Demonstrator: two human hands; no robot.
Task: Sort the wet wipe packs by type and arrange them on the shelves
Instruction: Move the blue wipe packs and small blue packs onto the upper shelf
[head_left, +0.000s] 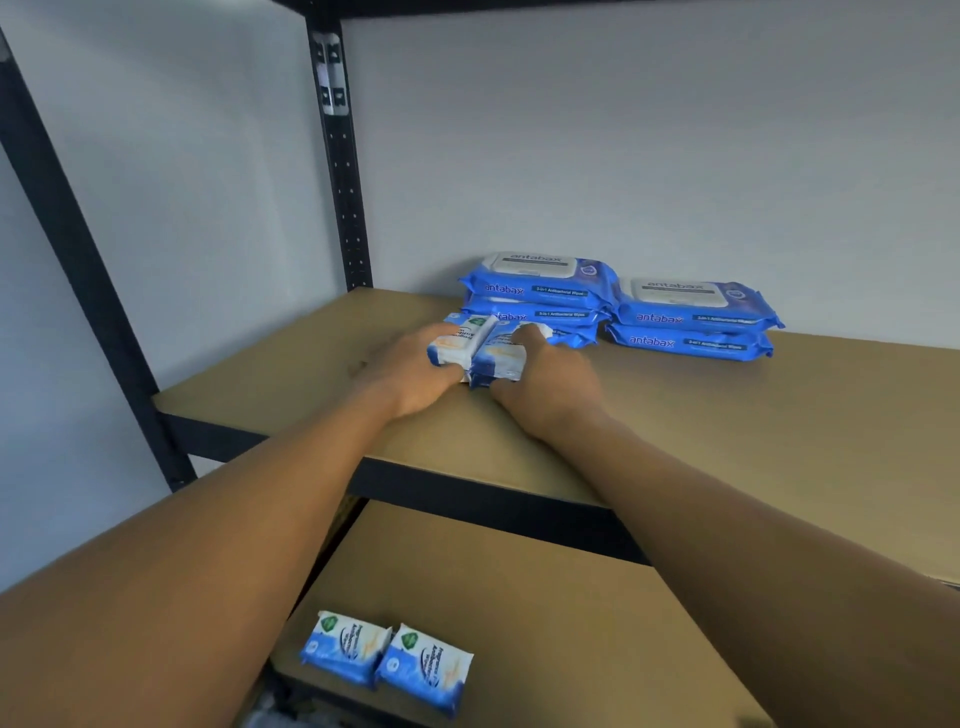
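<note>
Our left hand (415, 374) grips the left small pack (457, 343) and our right hand (550, 387) grips the right small pack (501, 358), both touching on the upper shelf (727, 415). Just behind stand the three-high stack (540, 291) and the two-high stack (696, 322), blue packs reading "antabax" and "Antibacterial Wipes". Bare board runs left, right and up to the front edge, and two lower packs (384, 654) lie side by side near the lower shelf's (571, 623) front edge.

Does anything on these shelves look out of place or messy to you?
Mildly. The left hand and right hand hold small packs on the upper shelf before the big blue packs, while two matching packs sit on the lower shelf. Nothing looks spilled or torn.
</note>
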